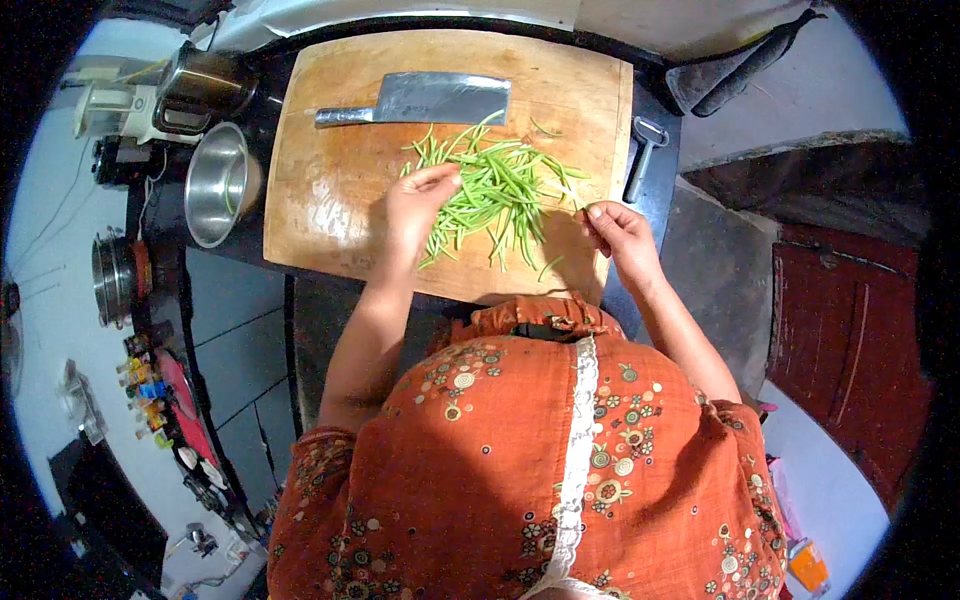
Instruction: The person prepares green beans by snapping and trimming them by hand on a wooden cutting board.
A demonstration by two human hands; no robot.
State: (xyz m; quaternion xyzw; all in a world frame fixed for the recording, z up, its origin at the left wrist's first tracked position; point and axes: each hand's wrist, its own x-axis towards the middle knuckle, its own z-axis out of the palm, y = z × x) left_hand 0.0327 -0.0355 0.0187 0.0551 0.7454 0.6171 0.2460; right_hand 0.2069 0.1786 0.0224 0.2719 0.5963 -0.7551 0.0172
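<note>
A loose pile of thin green vegetable strips (500,190) lies on a wooden cutting board (330,210). My left hand (422,195) is at the left side of the pile, thumb and fingers drawn together in a pinch; what is between the fingertips is too small to make out. At the pile's right, my right hand (622,235) is closed with thumb against forefinger near the board's right edge. A thin pale piece seems to be at its fingertips, but I cannot make it out. Behind the pile rests a cleaver (442,98), blade flat, handle pointing left.
A steel bowl (215,185) with a green strip inside stands left of the board. Beyond it are a dark metal pot (210,80) and a white appliance (120,110). A peeler (647,155) lies on the dark counter at the right.
</note>
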